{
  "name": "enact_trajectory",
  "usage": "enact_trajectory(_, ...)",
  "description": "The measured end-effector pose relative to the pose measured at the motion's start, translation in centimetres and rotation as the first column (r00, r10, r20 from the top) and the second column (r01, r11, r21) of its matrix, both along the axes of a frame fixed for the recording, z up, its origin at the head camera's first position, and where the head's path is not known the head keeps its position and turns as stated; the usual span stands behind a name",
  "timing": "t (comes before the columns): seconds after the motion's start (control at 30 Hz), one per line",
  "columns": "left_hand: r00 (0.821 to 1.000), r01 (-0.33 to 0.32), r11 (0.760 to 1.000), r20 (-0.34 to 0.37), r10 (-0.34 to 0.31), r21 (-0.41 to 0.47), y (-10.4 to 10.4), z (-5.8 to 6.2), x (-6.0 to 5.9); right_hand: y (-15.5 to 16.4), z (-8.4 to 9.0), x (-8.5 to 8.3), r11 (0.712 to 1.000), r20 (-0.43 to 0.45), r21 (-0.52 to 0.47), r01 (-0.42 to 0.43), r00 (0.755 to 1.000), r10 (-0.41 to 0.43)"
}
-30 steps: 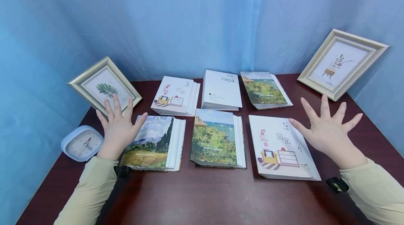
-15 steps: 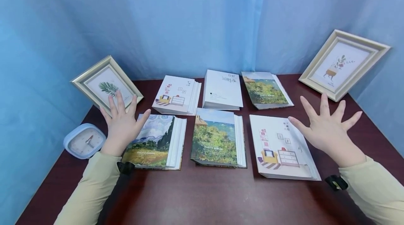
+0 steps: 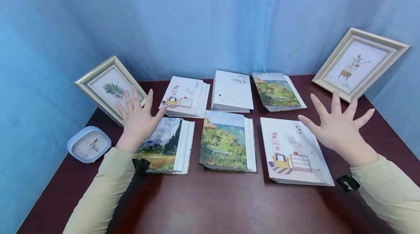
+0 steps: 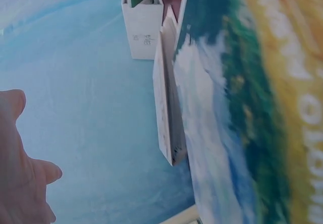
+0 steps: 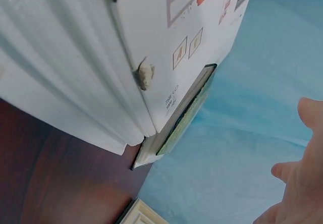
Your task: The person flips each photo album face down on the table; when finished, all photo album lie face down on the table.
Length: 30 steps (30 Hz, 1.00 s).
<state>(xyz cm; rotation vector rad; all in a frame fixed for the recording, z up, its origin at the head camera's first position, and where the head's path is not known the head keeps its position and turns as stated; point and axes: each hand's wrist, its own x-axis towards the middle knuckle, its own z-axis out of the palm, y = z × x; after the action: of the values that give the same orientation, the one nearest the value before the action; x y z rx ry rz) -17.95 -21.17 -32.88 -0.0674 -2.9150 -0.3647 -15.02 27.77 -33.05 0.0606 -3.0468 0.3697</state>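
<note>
My left hand hovers with fingers spread over the far left corner of a wheat-field photo album; its thumb points at a white album with a room drawing. The left wrist view shows that hand beside the wheat-field cover. Over the right edge of a larger white room-drawing album, my right hand is also spread wide and holds nothing. In the right wrist view, this album fills the frame, with the hand's edge at the right.
A landscape album lies front centre. At the back lie a plain white album and another landscape album. Two framed prints lean on the blue curtain at the left and right. A pale blue clock sits on the dark table.
My left hand has slid away from me and to the right, from the album's left edge toward its far corner. The right hand has shifted slightly away from me, still spread.
</note>
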Motion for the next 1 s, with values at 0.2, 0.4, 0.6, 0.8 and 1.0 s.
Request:
enact_trajectory(0.2, 0.999, 0.034, 0.999, -0.014, -0.034, -0.010, 1.1, 0.7, -1.0, -0.2, 0.5, -0.6, 1.000, 0.000, -0.002, 0.008, 1.000, -0.008)
enact_trajectory(0.4, 0.999, 0.052, 0.999, -0.015, -0.052, 0.012, 2.5, 1.1, -2.0, -0.3, 1.0, -1.4, 1.000, 0.002, 0.004, 0.017, 1.000, -0.017)
enact_trajectory(0.6, 0.998, 0.057, 0.998, -0.019, -0.057, 0.005, 4.4, 1.0, -2.8, -0.6, 1.3, -2.4, 1.000, -0.003, 0.008, 0.016, 1.000, -0.016)
enact_trajectory(0.8, 0.996, 0.083, 0.996, -0.010, -0.083, 0.021, 6.6, 0.8, -3.5, -0.9, 1.2, -3.2, 1.000, -0.010, -0.019, 0.004, 1.000, -0.004)
enact_trajectory(1.0, 0.992, 0.130, 0.988, -0.008, -0.130, 0.086, 8.8, 0.7, -4.1, -0.9, 0.7, -4.2, 0.998, 0.035, -0.063, 0.006, 0.999, -0.004)
